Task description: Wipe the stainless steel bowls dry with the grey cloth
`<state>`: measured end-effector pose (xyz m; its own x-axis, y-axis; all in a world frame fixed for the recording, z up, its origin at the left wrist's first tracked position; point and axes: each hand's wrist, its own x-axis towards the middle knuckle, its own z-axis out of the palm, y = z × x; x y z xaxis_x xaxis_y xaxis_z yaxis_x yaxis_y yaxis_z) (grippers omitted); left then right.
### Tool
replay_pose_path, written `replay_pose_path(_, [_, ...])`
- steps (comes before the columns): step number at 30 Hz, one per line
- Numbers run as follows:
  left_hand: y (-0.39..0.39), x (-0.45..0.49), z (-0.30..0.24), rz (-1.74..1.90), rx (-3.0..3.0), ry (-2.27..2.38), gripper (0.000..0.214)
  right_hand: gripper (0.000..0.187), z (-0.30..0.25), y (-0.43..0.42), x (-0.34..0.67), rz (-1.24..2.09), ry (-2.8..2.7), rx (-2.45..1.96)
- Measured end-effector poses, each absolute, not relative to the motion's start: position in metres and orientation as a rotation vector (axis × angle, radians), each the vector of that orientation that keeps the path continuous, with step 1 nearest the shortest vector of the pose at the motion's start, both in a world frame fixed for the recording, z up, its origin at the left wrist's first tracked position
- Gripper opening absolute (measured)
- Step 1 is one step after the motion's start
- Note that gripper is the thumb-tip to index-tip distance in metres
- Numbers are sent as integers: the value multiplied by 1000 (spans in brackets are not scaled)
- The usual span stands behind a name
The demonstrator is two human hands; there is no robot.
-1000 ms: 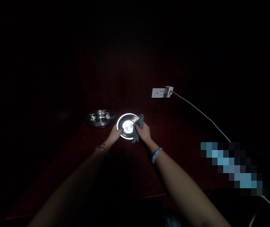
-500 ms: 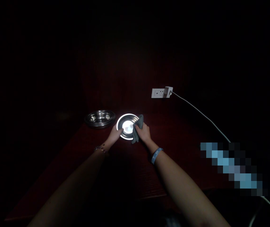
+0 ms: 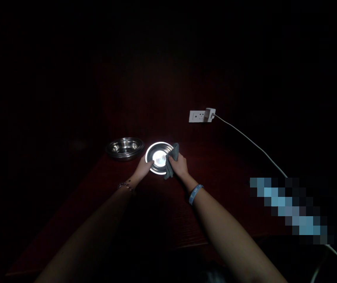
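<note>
A shiny round metal dish (image 3: 158, 158), tilted toward me, is held up between both hands, its bottom bright with reflected light. My left hand (image 3: 143, 166) grips its left rim, thumb inside and fingers hidden behind. On the opposite side my right hand (image 3: 180, 165) is closed on a grey cloth (image 3: 171, 162), which is folded over the dish's right rim. A stack of similar metal dishes (image 3: 124, 149) rests on the table to the left, apart from my left hand.
The dark red table (image 3: 97, 196) meets a wall of the same colour. A white socket (image 3: 196, 116) there holds a charger (image 3: 210, 114); its white cable (image 3: 251, 140) runs down to the right, past a pixelated patch. The surroundings are very dark.
</note>
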<state>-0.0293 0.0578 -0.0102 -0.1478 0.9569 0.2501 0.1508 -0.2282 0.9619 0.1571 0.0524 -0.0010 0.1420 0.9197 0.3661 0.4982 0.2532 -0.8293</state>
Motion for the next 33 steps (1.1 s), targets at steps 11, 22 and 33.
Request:
replay_pose_path(11, [57, -29, -9, 1478, 1391, 1268, 43, 11, -1, 51, 157, 532, -1496, -1377])
replay_pose_path(22, [59, -30, -11, 1445, 1417, 1273, 36, 10, 2, 49, 155, 521, -1489, -1427])
replay_pose_path(33, [58, -28, -10, 1463, 1364, 1266, 36, 11, 1, 51, 156, 538, -1490, -1408])
